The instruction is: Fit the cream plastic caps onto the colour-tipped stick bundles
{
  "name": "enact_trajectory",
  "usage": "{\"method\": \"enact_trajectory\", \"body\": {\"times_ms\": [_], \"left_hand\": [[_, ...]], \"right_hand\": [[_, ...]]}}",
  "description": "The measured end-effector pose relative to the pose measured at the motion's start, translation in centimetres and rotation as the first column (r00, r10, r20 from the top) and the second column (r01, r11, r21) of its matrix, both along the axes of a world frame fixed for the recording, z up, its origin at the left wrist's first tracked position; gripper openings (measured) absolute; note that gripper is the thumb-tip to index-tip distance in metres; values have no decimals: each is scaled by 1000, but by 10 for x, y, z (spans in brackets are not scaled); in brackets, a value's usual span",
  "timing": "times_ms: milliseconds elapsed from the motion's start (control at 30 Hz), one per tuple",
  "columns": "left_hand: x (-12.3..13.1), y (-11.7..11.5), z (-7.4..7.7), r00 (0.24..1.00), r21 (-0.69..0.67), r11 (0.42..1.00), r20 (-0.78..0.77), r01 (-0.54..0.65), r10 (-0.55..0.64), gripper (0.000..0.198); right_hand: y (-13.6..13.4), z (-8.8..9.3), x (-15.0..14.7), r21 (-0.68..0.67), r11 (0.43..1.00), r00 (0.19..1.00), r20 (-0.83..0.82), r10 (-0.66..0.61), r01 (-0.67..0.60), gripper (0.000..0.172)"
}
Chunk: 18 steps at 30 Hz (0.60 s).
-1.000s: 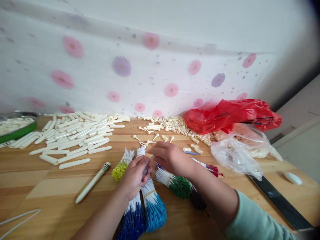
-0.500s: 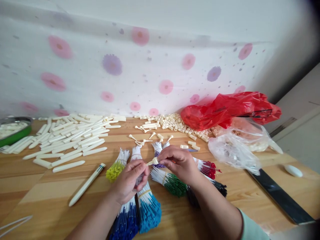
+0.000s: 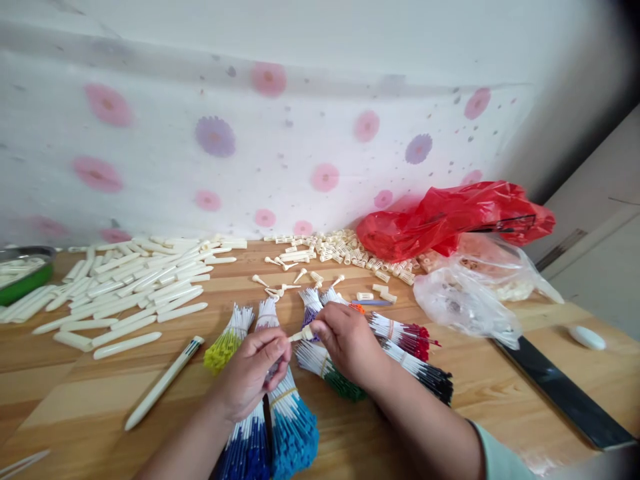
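Observation:
Between my hands is a small cream plastic pen part [image 3: 301, 335] with a thin stem and a wider end. My left hand [image 3: 256, 370] is closed in a pinch on its stem side, while the right hand [image 3: 347, 340] pinches the wider end. Fingers hide both ends of it. Below lie rubber-banded bundles of pen refills: yellow [image 3: 227, 340], dark blue [image 3: 247, 440], light blue [image 3: 293, 427], green [image 3: 333, 373], red [image 3: 407, 335] and black [image 3: 425, 370]. Just beyond my hands lie several loose tapered pen parts [image 3: 280, 288].
Left, white pen barrels [image 3: 145, 280] lie piled beside a green-sided bowl [image 3: 30, 290], with an assembled pen [image 3: 165, 383] in front. Slotted cream sleeves [image 3: 340, 245] line the wall. Right are a red bag [image 3: 450, 220], a clear bag [image 3: 465, 303], a black strip [image 3: 560, 393] and a white oval object [image 3: 587, 337].
The pen part and both hands have moved slightly down and left in the picture. My right hand has turned, its fingers now closer around the wider end. The whole view has shifted slightly.

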<state>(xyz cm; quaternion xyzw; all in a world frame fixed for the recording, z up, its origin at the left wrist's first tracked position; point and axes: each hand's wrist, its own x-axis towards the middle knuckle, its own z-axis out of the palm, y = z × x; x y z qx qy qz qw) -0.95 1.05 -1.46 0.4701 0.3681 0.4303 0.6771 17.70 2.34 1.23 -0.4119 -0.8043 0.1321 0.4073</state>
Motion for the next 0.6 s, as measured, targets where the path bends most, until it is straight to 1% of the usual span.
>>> {"method": "enact_trajectory", "body": {"times_ms": [67,167,233,267,367,433,500,567,600], "left_hand": [[0,-1,-1,1000,-7,1000,12,-5,5,33],[0,-2,-2,999,-30,999,31,-18,19,31],[1,-2,-2,999,-37,999,38,-4,6,31],[1,-2,-1,999,-35,999,38,6,-5,31],[1,-2,-1,1000,-20,1000,23,21,-20,32],[2,-2,-1,1000,-20,1000,10,15,-15,33],[3,-2,-1,1000,-22,1000,6,10,-10,34],[4,-3,-2,1000,-21,1000,11,9,-9,35],[4,-3,-2,1000,-22,1000,12,11,-11,35]], "right_hand": [[-2,1,-1,33,999,1000,5,-9,9,28],[-4,3,1,21,997,996,-36,80,-79,19],[-5,3,1,0,991,990,-50,132,-132,16],[-5,3,1,-5,992,991,-41,129,-129,18],[-5,1,0,-18,999,999,30,31,-31,30],[-5,1,1,-59,998,998,60,0,3,33],[-4,3,2,-98,994,998,47,42,-38,30],[-4,4,2,-97,992,996,29,84,-81,24],[-4,4,3,-85,993,996,35,83,-79,24]]}}
